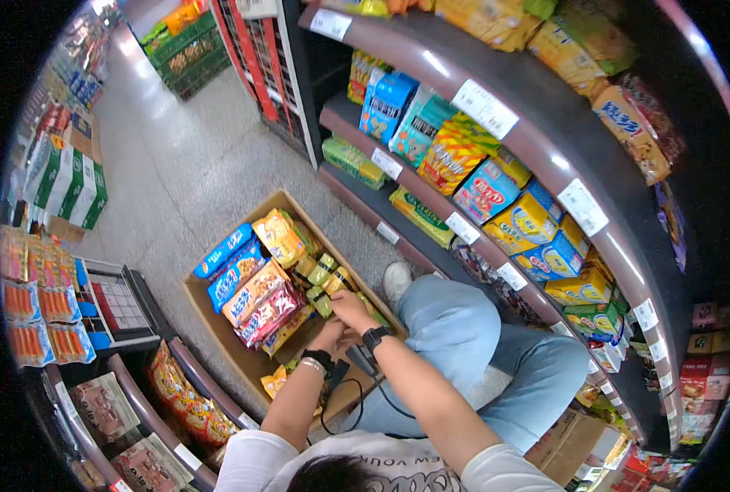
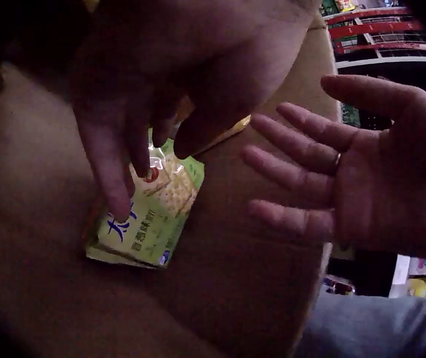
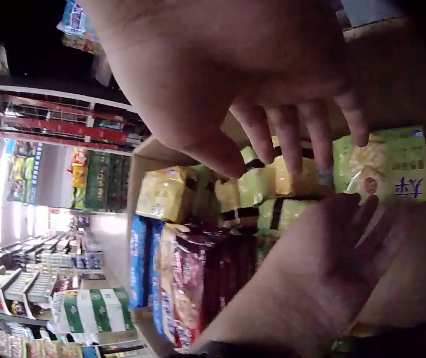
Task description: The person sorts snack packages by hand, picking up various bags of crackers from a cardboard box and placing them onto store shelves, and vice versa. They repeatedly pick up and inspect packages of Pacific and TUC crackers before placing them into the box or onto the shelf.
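Inside a cardboard box (image 1: 217,341), my left hand (image 2: 198,74) reaches down over a green cracker packet (image 2: 153,216). Its index finger lies extended against the packet's printed face, and the other fingers hang loosely bent. My right hand (image 3: 220,82) hovers close by, fingers spread and holding nothing, above several small yellow and green packs with dark bands (image 3: 254,183). In the head view the left hand (image 1: 329,338) and right hand (image 1: 350,307) nearly meet at the box's near right side. Red packs (image 1: 268,316) and blue packs (image 1: 235,275) stand upright farther in.
Curved shelves of boxed snacks (image 1: 484,190) rise on the right. A lower rack with snack bags (image 1: 186,395) stands at left, near the box. My bent knee (image 1: 451,316) is beside the box's right wall. A black cable (image 1: 357,402) hangs by the near edge.
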The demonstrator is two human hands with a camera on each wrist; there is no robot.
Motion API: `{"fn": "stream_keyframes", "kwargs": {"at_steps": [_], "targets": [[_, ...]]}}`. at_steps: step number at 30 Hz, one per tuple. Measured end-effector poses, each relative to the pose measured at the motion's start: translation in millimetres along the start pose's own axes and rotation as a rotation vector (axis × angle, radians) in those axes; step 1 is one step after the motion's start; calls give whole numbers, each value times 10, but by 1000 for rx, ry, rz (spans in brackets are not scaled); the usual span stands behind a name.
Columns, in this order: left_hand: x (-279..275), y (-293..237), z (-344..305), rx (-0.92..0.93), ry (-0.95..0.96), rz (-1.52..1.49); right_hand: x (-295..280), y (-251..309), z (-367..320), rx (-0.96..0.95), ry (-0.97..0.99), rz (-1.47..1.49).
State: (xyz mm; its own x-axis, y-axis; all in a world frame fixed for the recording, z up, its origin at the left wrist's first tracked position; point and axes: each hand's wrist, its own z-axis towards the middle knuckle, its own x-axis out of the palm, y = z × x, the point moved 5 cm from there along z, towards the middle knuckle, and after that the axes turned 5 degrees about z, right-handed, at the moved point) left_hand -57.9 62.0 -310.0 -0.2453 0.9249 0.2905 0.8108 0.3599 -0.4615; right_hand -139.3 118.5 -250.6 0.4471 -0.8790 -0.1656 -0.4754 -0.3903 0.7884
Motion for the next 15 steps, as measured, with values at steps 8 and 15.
{"fn": "stream_keyframes", "kwargs": {"at_steps": [8, 15], "targets": [[749, -1400, -872, 457, 12, 130, -819, 1571, -740, -533, 96, 391], [1687, -3009, -1827, 987, 65, 227, -1996, 2791, -1637, -832, -71, 519]]}}
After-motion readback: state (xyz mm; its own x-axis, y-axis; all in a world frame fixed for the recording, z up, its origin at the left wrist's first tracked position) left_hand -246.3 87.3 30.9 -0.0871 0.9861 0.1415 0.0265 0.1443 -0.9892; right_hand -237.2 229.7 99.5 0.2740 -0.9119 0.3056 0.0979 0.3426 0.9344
